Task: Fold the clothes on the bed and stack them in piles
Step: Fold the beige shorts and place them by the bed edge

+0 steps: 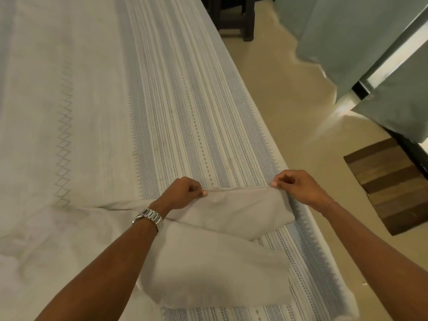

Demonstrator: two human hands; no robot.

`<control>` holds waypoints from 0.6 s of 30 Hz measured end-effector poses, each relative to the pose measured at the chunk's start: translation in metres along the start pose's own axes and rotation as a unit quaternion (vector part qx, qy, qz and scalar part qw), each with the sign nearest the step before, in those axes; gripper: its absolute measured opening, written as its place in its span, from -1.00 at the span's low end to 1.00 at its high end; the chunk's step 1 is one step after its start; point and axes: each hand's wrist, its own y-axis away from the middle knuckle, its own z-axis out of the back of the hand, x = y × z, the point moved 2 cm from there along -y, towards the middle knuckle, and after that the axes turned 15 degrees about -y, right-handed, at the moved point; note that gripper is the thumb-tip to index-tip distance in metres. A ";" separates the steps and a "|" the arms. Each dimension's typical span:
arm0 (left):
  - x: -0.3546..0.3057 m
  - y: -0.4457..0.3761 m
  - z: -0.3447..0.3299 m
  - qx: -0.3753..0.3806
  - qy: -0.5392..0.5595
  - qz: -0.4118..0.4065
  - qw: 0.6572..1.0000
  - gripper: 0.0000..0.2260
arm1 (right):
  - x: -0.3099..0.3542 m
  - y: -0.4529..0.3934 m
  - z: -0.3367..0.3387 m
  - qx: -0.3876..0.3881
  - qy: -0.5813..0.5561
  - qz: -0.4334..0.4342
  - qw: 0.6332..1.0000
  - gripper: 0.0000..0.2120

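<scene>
We see both hands pinching the far edge of a pale beige garment (231, 212). Left hand (183, 193): grip narrow, thumb and curled fingers closed on the left corner of the folded edge. Right hand (298, 188): grip narrow too, fingertips (274, 184) nipping the right corner of the same edge. The edge runs taut-ish between the two hands, lifted slightly off the bed.

The garment is folded over on itself; the upper layer lies under the hands, and a lower layer (215, 269) spreads toward us, its near edge rounded and hanging close to the bed's side. We cannot tell what kind of garment it is. It sits at the near right part of the bed, on the striped band of the bedspread (185, 112), close to the bed edge.

A metal watch (149, 217) is on the left wrist; a thin bracelet (330, 202) is on the right wrist. Both forearms are bare.

Left of the garment, more pale cloth (58, 239) lies rumpled on the plain part of the bedspread, touching the garment's left side.

Right of the bed we see a cream floor (289, 100), a brown striped mat (389, 184), grey-green curtains (347, 31), and dark furniture legs (234, 17) at the top.
</scene>
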 end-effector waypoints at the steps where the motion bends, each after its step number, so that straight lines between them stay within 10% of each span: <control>1: 0.000 -0.001 -0.001 -0.008 -0.009 0.006 1.000 -0.71 | -0.002 0.002 -0.001 -0.086 0.001 0.016 0.996 -0.93; 4: -0.006 -0.004 -0.008 -0.053 -0.038 0.039 0.997 -0.87 | -0.014 0.012 -0.007 -0.223 0.046 -0.020 0.974 -0.68; 8: -0.031 -0.008 -0.019 -0.146 -0.112 0.027 0.983 -0.91 | -0.021 0.021 -0.020 -0.113 0.075 -0.156 0.978 -0.29; 12: -0.064 -0.019 -0.032 -0.140 -0.147 -0.038 0.978 -0.92 | -0.019 0.017 -0.022 -0.054 0.117 -0.152 0.980 -0.43; 18: -0.086 -0.029 -0.043 -0.112 -0.138 -0.021 0.984 -0.84 | -0.018 0.021 -0.017 0.015 -0.174 -0.100 0.980 -0.73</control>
